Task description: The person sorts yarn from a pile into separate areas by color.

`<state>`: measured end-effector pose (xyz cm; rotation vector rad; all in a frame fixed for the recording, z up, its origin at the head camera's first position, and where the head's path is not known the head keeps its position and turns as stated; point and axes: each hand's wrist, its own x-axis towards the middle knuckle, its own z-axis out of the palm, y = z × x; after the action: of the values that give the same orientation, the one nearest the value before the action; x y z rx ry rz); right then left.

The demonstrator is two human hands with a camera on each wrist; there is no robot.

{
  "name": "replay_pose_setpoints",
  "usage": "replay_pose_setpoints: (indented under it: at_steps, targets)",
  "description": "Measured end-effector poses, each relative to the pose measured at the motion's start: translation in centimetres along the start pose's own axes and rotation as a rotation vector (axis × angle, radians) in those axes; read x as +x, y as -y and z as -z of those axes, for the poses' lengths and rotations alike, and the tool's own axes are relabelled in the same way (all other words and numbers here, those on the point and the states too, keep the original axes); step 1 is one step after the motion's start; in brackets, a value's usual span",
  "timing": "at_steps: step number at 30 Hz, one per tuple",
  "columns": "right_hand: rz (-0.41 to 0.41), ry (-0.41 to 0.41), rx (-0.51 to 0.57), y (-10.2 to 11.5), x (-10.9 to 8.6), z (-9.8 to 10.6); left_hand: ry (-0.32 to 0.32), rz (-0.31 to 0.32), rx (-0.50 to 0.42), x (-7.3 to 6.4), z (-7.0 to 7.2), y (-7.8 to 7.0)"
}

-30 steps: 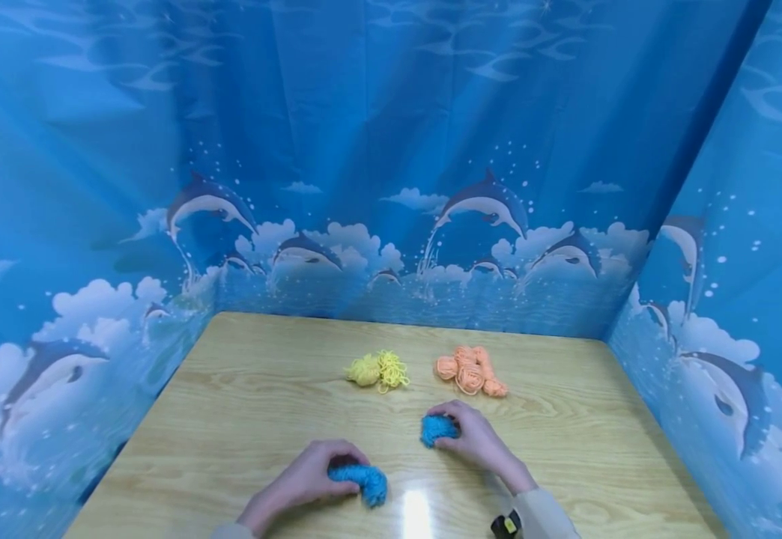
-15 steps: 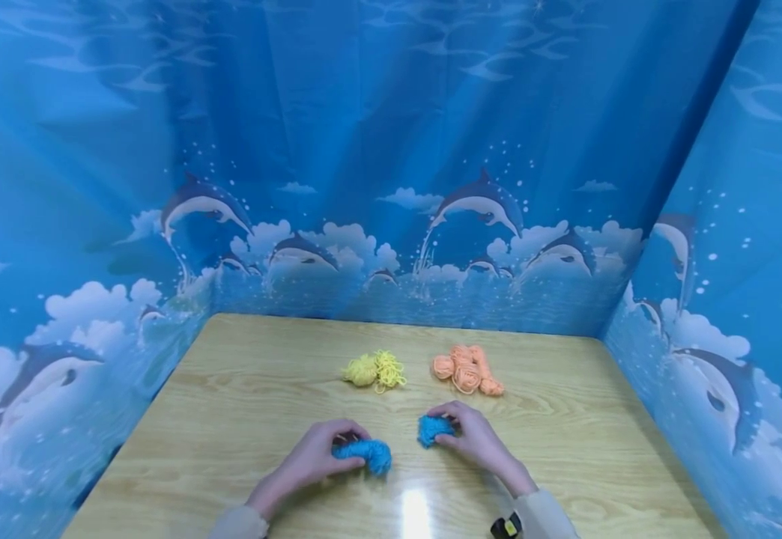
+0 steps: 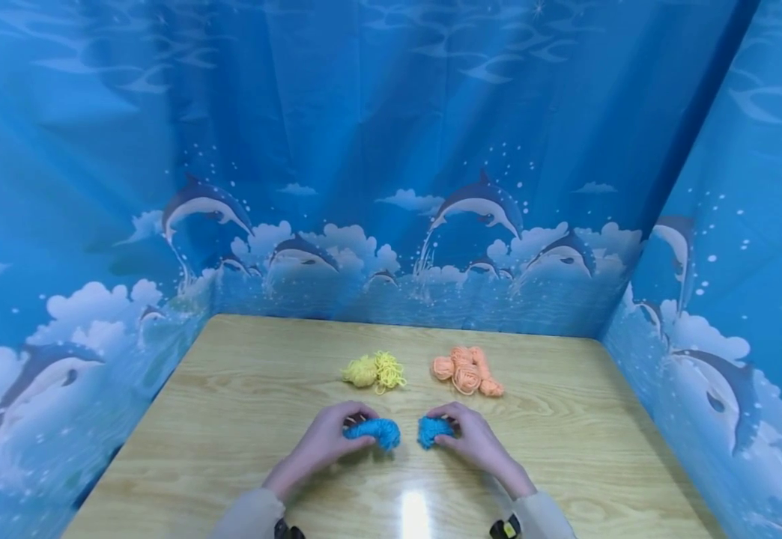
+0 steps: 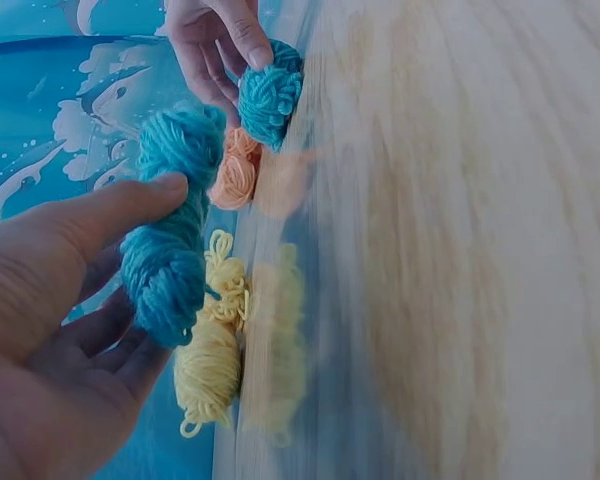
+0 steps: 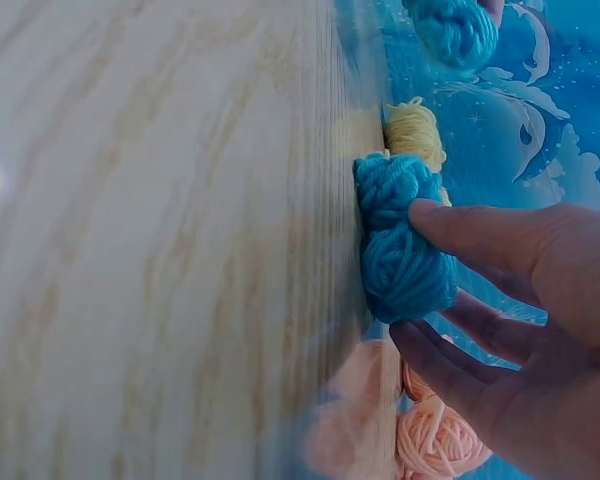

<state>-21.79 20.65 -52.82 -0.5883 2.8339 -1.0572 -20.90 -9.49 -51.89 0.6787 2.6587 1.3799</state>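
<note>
Between thumb and fingers, my left hand grips a blue yarn skein, held just above the wooden table in the left wrist view. To its right, my right hand pinches a second blue yarn skein, which rests against the tabletop in the right wrist view. A small gap separates the two blue skeins in the head view. Behind them lie yellow yarn skeins, one neat and one loose. Beyond the right hand sits a group of peach yarn skeins.
The wooden table has a bright light reflection near its front. A blue curtain printed with dolphins stands along its back and sides. Dark wrist straps show at the sleeves.
My left hand has moved forward and right with its blue yarn skein, nearing the other one. The right hand has stayed nearly in place, still holding its skein.
</note>
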Motion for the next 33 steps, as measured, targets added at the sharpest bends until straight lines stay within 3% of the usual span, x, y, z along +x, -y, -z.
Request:
replay_pose_setpoints:
  at_steps: [8,16,22,33]
  targets:
    - [-0.011,-0.022,0.008,-0.2,-0.2,0.1,-0.083,0.003,0.049,1.5,-0.9,-0.4]
    - [-0.030,-0.039,0.030,-0.6,-0.5,0.3,-0.115,0.062,0.068,3.1,-1.9,-1.0]
    - [-0.036,-0.064,0.027,-0.6,-0.5,0.0,-0.159,0.120,0.077,4.4,-3.4,-1.3]
    - [-0.046,-0.083,0.045,0.0,-0.8,-0.3,-0.200,0.164,0.077,5.7,-6.0,-1.7]
